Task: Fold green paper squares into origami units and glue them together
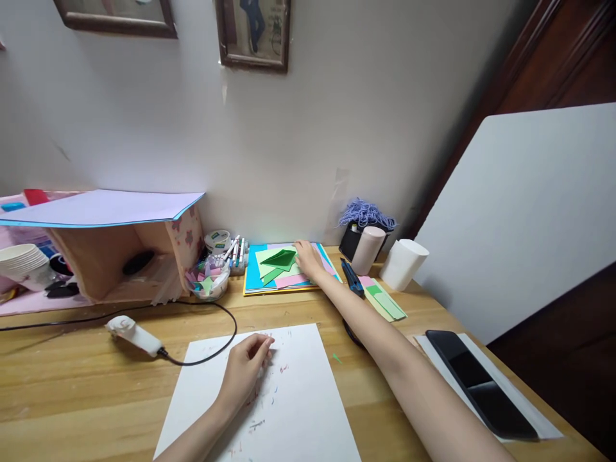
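My right hand (308, 260) reaches out over a stack of coloured paper sheets (253, 280) near the wall. Its fingers close around the right end of a dark green folded paper (280, 259) on top; the fingertips are partly hidden. Blue, pink and pale green sheets show beneath. My left hand (244, 366) rests loosely curled on a large white sheet of paper (308, 398) with coloured marks. Thumb and fingers are drawn together there, with nothing visible in them.
A glue gun (135, 335) with a black cord lies left. Behind are a cardboard box (110, 256), a tub of scraps (209, 282) and markers (235, 251). Rightward are a stapler (352, 278), a pink cylinder (368, 251), paper strips (384, 300), a white cup (404, 264) and a phone (481, 382).
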Demonstrator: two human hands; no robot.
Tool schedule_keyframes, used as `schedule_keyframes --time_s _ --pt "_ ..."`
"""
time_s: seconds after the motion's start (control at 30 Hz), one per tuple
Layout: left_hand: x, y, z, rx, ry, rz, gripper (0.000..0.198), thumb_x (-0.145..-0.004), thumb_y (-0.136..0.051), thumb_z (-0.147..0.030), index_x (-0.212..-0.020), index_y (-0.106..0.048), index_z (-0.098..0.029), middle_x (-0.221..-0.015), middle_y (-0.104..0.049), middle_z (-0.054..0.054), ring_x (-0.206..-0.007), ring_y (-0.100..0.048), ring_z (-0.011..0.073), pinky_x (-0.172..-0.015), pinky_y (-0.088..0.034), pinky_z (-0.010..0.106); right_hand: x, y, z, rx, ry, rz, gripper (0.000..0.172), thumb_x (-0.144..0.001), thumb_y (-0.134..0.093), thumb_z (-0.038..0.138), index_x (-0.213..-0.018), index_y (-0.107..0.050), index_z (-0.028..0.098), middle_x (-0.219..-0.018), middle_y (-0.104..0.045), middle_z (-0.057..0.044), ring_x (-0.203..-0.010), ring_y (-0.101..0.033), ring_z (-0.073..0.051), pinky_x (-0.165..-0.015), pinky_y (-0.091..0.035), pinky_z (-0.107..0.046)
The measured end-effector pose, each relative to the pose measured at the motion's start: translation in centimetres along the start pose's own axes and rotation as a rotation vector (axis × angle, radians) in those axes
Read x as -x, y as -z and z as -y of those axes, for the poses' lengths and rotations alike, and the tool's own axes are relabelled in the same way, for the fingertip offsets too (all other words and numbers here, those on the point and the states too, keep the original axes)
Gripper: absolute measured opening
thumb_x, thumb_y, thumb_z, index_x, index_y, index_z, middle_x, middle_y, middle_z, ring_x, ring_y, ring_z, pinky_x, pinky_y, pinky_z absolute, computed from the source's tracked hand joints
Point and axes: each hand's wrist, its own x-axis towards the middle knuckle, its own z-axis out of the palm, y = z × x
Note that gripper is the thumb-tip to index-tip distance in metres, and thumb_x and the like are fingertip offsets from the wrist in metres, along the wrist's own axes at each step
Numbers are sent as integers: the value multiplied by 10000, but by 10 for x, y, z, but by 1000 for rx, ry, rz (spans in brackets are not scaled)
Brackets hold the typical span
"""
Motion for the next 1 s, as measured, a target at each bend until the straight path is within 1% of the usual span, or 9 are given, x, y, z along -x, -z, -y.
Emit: schedule_keyframes --time_s 0.17,0.23,0.37,0.43,0.53,0.63,0.73,0.8,1.0 --pt "0 0 -1 6 13 17 314 -789 -511 -448 -774 -632 -159 -608 -572 10 -562 -499 138 -565 -380 235 -26 -6 16 15 16 50 106 -724 -570 71 -782 -615 147 -887 -640 -112 -888 -550 -216 -785 -386 -299" --pt "0 0 -2 14 17 20 315 -786 -513 -451 -761 -630 -159 -602 -574 10 -560 -500 139 -562 -380 235 -26 0 23 -6 -9 28 86 -775 -532 117 -789 -607 156 -871 -648 -100 -841 -567 -200 -738 -395 -285" --pt "1 -1 -3 29 4 22 314 -784 -514 -451 -735 -621 -159 -579 -563 -1 -546 -496 133 -553 -375 231 1 20 39 -104 -29 -34 164 -863 -433 256 -859 -576 175 -860 -658 -58 -769 -593 -154 -677 -412 -244" --pt "1 -1 -2 36 -4 18 314 -783 -514 -450 -735 -619 -158 -572 -560 -4 -539 -496 130 -547 -374 229 23 30 44 -295 -46 -73 174 -829 -484 309 -761 -571 174 -738 -649 -38 -689 -589 -154 -641 -417 -244" --pt "1 -2 0 47 -2 25 313 -782 -517 -447 -743 -612 -152 -575 -562 -2 -532 -503 128 -543 -382 230 51 39 46 -404 -130 -10 189 -786 -529 313 -664 -548 171 -645 -626 -23 -605 -578 -153 -588 -415 -250" --pt "0 -3 -1 61 0 25 309 -781 -521 -442 -750 -604 -146 -582 -557 -3 -518 -506 123 -532 -389 230 65 41 44 -276 -120 48 165 -799 -512 265 -672 -555 170 -646 -632 -25 -605 -581 -152 -573 -406 -243" --pt "1 -3 -1 68 -6 19 310 -781 -520 -441 -757 -601 -143 -583 -555 -5 -506 -509 119 -516 -393 228 72 41 43 33 59 85 139 -828 -467 183 -745 -579 172 -707 -651 -38 -640 -583 -156 -569 -384 -240" --pt "2 -3 -1 70 -11 17 310 -779 -524 -440 -757 -603 -142 -582 -556 -5 -499 -512 117 -507 -395 226 75 40 46 164 147 94 158 -830 -448 135 -772 -591 167 -741 -651 -62 -680 -579 -174 -573 -365 -253" --pt "4 -2 0 66 -9 19 307 -782 -520 -432 -768 -605 -138 -585 -559 -3 -490 -515 113 -495 -399 220 78 23 56 315 300 113 257 -832 -367 36 -762 -601 114 -747 -620 -131 -735 -532 -220 -602 -329 -296"
